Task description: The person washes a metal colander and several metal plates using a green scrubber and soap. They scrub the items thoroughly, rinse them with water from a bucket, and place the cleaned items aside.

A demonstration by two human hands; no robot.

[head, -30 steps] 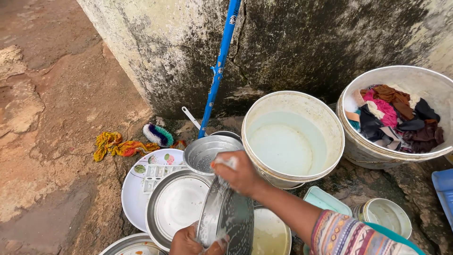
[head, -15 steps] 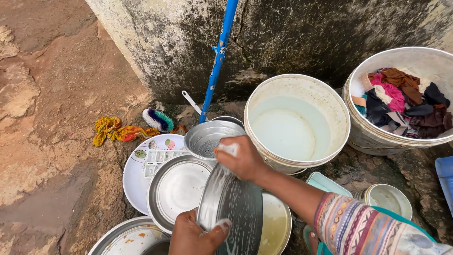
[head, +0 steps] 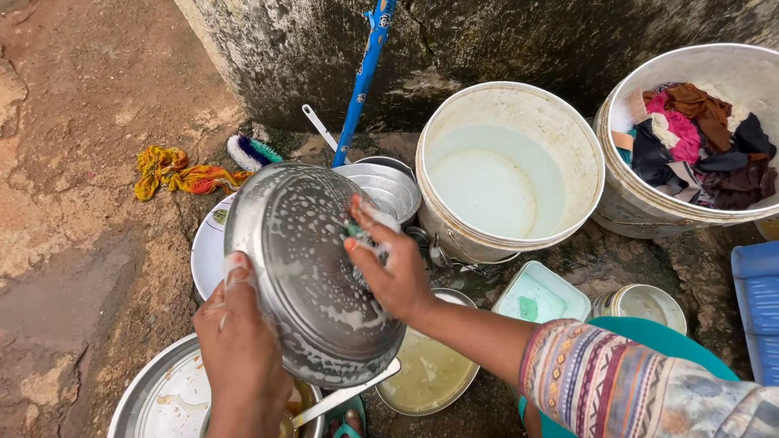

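i count two hands, left hand [head: 239, 341] and right hand [head: 389, 264], on one soapy steel plate [head: 304, 268]. two buckets: water bucket [head: 507, 170] and clothes bucket [head: 698, 138]. one steel bowl [head: 381, 186], one white plate [head: 209, 251], one brush [head: 251, 151], one rag [head: 174, 172], one blue pole [head: 363, 77], one soap box [head: 542, 294].

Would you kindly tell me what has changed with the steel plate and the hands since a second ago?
The steel plate has been turned and raised: a second ago it stood edge-on, now its soapy underside faces up. The left hand has shifted to grip its left rim; the right hand now scrubs the middle with the scrubber. The water bucket and clothes bucket look unmoved.
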